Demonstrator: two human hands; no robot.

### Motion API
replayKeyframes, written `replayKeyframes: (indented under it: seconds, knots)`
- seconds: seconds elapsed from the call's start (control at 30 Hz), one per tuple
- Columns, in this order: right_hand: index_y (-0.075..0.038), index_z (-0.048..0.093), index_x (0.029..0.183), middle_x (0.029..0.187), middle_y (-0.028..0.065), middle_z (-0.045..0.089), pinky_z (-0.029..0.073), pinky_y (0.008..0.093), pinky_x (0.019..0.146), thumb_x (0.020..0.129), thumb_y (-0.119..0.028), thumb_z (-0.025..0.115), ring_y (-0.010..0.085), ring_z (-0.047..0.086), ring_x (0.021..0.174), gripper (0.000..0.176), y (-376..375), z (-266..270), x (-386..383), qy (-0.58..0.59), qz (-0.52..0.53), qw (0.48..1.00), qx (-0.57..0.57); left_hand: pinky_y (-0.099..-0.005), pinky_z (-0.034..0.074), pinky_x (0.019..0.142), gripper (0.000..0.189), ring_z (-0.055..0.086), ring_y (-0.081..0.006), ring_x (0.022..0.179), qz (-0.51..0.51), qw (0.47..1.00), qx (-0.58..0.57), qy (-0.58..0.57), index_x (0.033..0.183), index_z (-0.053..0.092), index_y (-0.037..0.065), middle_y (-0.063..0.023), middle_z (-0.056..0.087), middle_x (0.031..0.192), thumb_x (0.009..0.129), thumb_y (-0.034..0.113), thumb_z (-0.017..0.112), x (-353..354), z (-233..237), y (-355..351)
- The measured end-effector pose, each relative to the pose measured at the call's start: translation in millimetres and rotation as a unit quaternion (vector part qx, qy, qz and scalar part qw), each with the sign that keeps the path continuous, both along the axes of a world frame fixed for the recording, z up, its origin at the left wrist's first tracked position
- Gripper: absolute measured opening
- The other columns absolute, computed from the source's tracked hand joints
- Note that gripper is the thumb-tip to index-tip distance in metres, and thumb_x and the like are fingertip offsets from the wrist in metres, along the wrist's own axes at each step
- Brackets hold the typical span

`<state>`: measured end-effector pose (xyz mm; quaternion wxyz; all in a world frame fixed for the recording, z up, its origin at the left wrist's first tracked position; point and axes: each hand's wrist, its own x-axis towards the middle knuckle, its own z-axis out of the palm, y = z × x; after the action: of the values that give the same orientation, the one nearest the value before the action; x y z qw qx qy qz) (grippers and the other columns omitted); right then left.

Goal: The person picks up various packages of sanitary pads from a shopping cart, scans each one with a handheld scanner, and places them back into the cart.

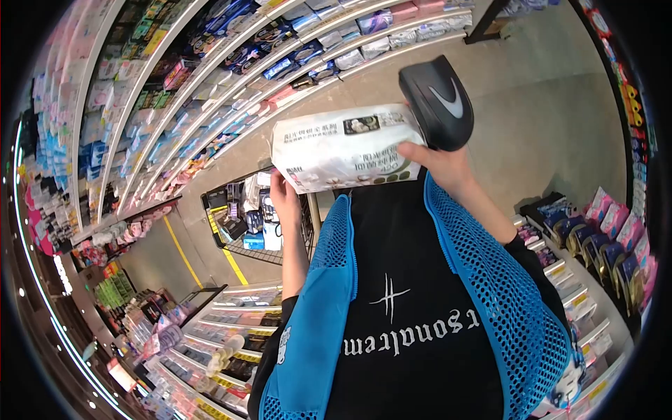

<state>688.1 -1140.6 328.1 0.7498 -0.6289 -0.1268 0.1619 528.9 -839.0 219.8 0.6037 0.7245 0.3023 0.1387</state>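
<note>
A bulky white soft pack of tissues (322, 150), printed with characters and a small dark picture, is held level in front of my chest. At its left end my left hand (285, 199) grips the lower corner, fingers closed against the wrapper. My right hand (441, 164) is at the other end, its thumb pressed on the pack's printed face. From that same hand a black barcode scanner (437, 101) with a grey mark sticks up. Its handle is hidden, as are most of my right fingers.
Long shelves (273, 91) of packaged goods curve along the left and far side. A wire cart (255, 248) full of packs stands below my left hand. More shelving (584, 301) with pink and dark packs is at the right. Grey floor (546, 112) lies beyond the scanner.
</note>
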Motion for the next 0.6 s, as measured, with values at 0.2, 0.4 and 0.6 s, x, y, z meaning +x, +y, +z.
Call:
replayKeyframes:
  seconds: [0.2,0.4,0.6]
  knots:
    - [0.002,0.055,0.130,0.124,0.0101,0.061,0.048,0.0312,0.096,0.075,-0.014,0.087,0.0159,0.058,0.111,0.066,-5.2,-15.3,-10.5,-0.020,0.023,0.997,0.072,-0.0352,0.042,0.104,0.091,0.052,-0.0226,0.124,-0.119,0.980,-0.082,-0.133,0.145,0.034,-0.001,-0.0160,0.055,0.131,0.078,0.039,0.080,33.8,82.2,-28.3]
    - [0.000,0.053,0.134,0.122,0.0104,0.064,0.050,0.0303,0.093,0.082,-0.010,0.080,0.0168,0.061,0.108,0.060,-15.2,-25.1,-7.4,-0.120,-0.052,0.989,0.074,-0.0409,0.041,0.106,0.120,0.052,-0.0276,0.126,-0.186,0.966,-0.105,-0.148,0.156,0.014,0.006,-0.0176,0.048,0.141,0.065,0.026,0.090,59.2,153.7,-72.8]
    - [0.001,0.053,0.131,0.116,0.0107,0.066,0.051,0.0289,0.087,0.092,-0.016,0.070,0.0142,0.062,0.103,0.046,-4.4,-9.8,14.1,0.126,-0.073,0.984,0.104,-0.0414,0.055,0.079,0.070,0.063,-0.0303,0.107,-0.138,0.939,-0.315,0.029,0.151,0.030,0.010,-0.0180,0.055,0.131,0.089,0.029,0.057,75.0,138.0,-77.8]
